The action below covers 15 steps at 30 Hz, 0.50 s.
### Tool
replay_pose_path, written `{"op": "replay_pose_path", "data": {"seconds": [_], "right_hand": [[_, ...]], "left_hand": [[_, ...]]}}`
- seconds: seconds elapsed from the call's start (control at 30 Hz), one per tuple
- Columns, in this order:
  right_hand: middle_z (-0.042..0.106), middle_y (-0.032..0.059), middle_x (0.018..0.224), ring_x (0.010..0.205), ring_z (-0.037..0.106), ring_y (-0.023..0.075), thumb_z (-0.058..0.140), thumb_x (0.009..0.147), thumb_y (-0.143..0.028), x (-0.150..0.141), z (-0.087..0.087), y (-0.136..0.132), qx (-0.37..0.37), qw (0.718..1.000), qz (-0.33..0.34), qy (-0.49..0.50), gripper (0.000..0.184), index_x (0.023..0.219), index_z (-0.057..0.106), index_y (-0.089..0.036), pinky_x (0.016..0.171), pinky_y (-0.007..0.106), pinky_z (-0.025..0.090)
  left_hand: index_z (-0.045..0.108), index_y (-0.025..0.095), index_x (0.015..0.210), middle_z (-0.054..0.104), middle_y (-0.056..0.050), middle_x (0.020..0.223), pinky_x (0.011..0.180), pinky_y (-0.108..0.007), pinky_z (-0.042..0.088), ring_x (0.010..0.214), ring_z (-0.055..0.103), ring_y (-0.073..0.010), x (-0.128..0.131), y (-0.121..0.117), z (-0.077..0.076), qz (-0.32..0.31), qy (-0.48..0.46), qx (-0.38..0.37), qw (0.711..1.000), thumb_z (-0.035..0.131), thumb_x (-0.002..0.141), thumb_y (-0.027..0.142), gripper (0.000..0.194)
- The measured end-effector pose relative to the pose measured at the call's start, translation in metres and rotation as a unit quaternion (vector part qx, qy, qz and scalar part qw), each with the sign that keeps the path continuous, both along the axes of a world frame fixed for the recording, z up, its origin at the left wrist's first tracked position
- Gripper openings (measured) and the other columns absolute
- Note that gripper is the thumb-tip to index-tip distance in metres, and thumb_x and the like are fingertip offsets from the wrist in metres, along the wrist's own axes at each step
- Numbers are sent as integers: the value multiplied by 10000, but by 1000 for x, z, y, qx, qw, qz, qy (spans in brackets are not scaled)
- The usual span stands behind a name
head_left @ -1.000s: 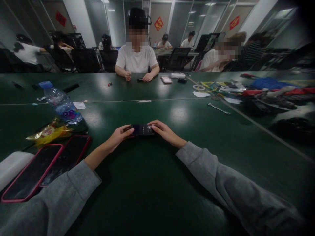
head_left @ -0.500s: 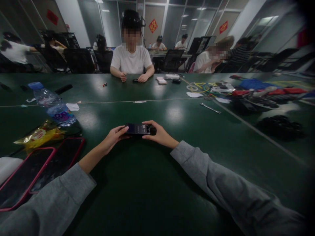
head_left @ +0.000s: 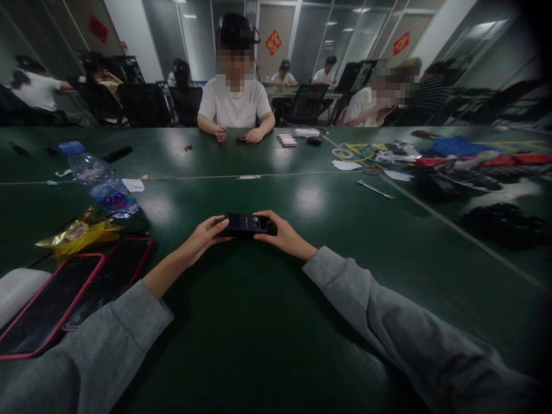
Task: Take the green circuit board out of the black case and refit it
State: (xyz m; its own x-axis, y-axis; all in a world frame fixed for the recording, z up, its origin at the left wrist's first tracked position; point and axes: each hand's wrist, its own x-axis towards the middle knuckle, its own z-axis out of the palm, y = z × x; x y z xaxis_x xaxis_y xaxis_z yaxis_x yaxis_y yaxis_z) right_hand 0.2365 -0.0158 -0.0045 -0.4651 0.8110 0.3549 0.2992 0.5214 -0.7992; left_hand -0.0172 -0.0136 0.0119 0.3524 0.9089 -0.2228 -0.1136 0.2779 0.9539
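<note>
Between my two hands is a small black handheld device [head_left: 246, 223] with a dark screen at its left part and small pale markings to the right of that. My left hand [head_left: 208, 234] grips its left end, with the thumb lying on top by the screen. At the opposite end, my right hand [head_left: 279, 233] pinches it between the thumb on the near side and fingers on the far side. The device is held close over the green table [head_left: 259, 322]; whether it touches the surface I cannot tell.
To the left are a plastic bottle [head_left: 106, 181], a yellow packet [head_left: 77, 233] and two red-edged phones [head_left: 52, 305]. A wrench [head_left: 375, 189] lies to the right, before a heap of cables and tools [head_left: 457, 158]. Across the table sits a person [head_left: 236, 98] in a white shirt.
The view has shifted slightly, so everything sits a little further right. The device's face looks tilted a bit more, its markings less plain. Both hands keep their hold.
</note>
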Motion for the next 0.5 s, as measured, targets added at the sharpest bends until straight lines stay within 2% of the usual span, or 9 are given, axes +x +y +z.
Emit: {"op": "replay_pose_path", "data": {"seconds": [0.5], "right_hand": [[530, 66, 1286, 1212, 525, 240, 689, 814, -239, -1, 2, -1, 11, 1000, 0, -15, 505, 1268, 468, -263, 1037, 493, 438]], "left_hand": [[552, 162, 1221, 596, -106, 1246, 1035, -398, 442, 1092, 617, -228, -9, 5, -7, -25, -27, -2, 999, 712, 788, 207, 464]]}}
